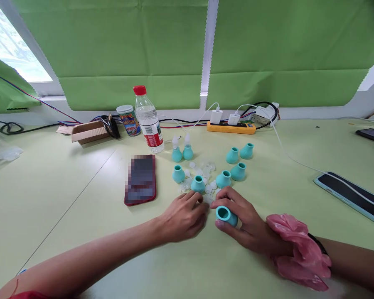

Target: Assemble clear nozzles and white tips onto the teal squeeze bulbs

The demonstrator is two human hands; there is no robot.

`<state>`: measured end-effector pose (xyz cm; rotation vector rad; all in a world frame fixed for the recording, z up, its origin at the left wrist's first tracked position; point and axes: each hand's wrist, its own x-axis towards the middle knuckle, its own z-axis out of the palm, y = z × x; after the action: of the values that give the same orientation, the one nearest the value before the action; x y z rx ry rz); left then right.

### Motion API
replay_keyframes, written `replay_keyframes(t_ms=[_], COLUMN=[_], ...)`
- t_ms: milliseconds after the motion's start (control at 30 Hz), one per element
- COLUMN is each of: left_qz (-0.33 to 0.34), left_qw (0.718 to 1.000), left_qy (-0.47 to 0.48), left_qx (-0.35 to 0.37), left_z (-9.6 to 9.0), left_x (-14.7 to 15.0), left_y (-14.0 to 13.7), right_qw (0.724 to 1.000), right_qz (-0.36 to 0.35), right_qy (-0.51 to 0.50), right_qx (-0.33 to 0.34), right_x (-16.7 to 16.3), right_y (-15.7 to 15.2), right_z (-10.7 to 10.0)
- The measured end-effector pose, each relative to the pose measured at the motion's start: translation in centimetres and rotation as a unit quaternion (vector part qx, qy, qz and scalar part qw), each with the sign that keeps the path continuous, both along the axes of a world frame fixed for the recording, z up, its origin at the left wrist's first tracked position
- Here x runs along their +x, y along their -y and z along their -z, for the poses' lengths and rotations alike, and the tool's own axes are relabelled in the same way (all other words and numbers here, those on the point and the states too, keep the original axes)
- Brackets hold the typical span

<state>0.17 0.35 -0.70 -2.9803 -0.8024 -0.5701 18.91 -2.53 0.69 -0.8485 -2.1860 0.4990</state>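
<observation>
My right hand (246, 222) is closed around a teal rubber bulb (226, 216), its open mouth tilted up toward me. Close beside it, my left hand (187, 216) has its fingers curled down at the near edge of a loose pile of small translucent plastic pieces (207, 172). Whatever its fingertips pinch is hidden. Around the pile stand several more teal bulbs with open mouths, among them one bulb (198, 184) just beyond my left fingers and another bulb (223, 179) beyond my right. Two bulbs (187, 152) at the back carry translucent tips.
A red-cased phone (141, 180) lies left of the pile, with a water bottle (149, 122) and a can (129, 120) behind it. An open cardboard box (90, 132) sits farther left. A yellow power strip (230, 127) runs along the wall; its white cable crosses to a phone (355, 195) at right.
</observation>
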Motion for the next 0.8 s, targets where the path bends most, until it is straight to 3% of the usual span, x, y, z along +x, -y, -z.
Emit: replay_keyframes(t_ms=[200,367,433,533,600,667,733,800], left_qz=[0.006,0.002,0.004,-0.004,-0.030,-0.074,-0.129,-0.210], left_qw=[1.000,0.994,0.988,0.977,0.969,0.958,0.943,0.937], left_qy=[0.010,0.075,0.098,0.126,0.139,0.140,0.117,0.078], left_qx=[0.025,0.083,0.120,0.174,0.204,0.239,0.285,0.270], left_z=[-0.1,-0.1,-0.6,-2.0,-3.2,-4.4,-5.4,-6.2], left_x=[0.0,-0.2,-0.3,-0.6,-0.8,-1.0,-1.1,-1.2], left_y=[0.0,0.2,0.3,-0.3,-1.2,-2.7,-4.7,-6.9], right_qw=[1.000,0.997,0.990,0.972,0.954,0.942,0.932,0.924], right_qz=[0.001,0.023,0.051,0.159,0.246,0.294,0.292,0.258], right_qy=[0.026,0.033,0.051,0.076,0.107,0.154,0.213,0.262], right_qx=[-0.001,0.069,0.124,0.158,0.135,0.056,-0.036,-0.110], right_x=[0.6,2.1,3.4,6.0,7.8,9.3,10.4,11.0], right_y=[-1.7,-3.1,-3.4,-4.0,-4.7,-5.8,-7.1,-8.4], right_z=[-1.5,-4.7,-6.8,-9.6,-10.4,-10.4,-9.8,-9.0])
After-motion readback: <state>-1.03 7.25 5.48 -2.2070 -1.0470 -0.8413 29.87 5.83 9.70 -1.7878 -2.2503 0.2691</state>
